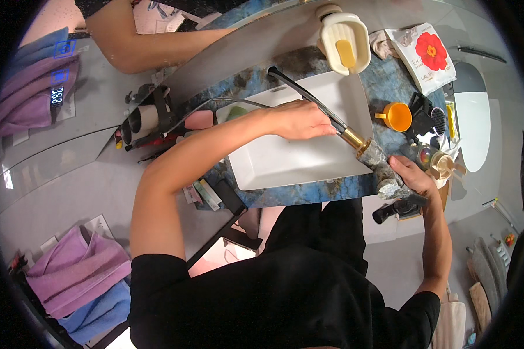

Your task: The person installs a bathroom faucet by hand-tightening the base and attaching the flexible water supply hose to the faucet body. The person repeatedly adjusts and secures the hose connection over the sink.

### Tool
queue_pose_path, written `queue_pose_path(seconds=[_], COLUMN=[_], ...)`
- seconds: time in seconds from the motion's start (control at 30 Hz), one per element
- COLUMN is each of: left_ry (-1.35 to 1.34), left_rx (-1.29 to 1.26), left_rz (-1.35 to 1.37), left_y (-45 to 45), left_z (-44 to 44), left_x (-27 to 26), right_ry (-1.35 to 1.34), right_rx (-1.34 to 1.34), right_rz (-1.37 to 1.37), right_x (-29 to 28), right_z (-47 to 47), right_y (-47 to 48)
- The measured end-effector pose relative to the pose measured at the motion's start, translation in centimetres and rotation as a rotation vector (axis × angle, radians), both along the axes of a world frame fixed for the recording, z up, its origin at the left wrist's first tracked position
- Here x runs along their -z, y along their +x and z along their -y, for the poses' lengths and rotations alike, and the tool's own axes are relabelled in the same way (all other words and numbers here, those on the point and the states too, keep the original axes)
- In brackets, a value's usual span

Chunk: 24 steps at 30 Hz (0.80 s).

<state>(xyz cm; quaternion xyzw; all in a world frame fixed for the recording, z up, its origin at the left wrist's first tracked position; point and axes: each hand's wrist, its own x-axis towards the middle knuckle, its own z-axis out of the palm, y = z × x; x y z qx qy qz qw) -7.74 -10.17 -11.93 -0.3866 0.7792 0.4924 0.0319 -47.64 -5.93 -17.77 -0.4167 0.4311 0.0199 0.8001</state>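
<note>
My left hand [299, 120] is over the white rectangular sink [284, 170], its fingers closed around black flexible hoses [298, 89]. These hoses rise from a hole in the blue stone countertop [279, 200] and run to the brass threaded shank [355, 138] of a faucet. A mottled grey covering, perhaps plastic film, wraps the faucet body [377, 163], which my right hand [412, 174] grips beyond the sink's right front corner. Part of the body is hidden behind that palm. A thin grey line [236, 99] passes behind my left wrist and ends in a small fitting at the left.
A cream soap dish [345, 26] with a yellow soap bar is mounted behind the sink. To the right are an orange cup [397, 117], a white printed bag [423, 56] and a bottle [443, 165]. A cup holder [148, 118] and several small boxes [207, 194] are left.
</note>
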Motion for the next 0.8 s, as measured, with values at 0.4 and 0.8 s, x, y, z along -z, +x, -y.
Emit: queue_pose_path(seconds=[0.4, 0.8], left_ry=[1.1, -0.391], left_rx=[-0.285, -0.525], left_rz=[-0.169, 0.07], left_y=[1.3, -2.7], left_z=[1.0, -6.2], left_x=[1.9, 1.5], right_ry=[-0.08, 0.133], right_rx=[-0.112, 0.099], right_rz=[0.154, 0.127], right_x=[-3.5, -3.1], right_z=[1.1, -0.2], right_y=[1.9, 1.5])
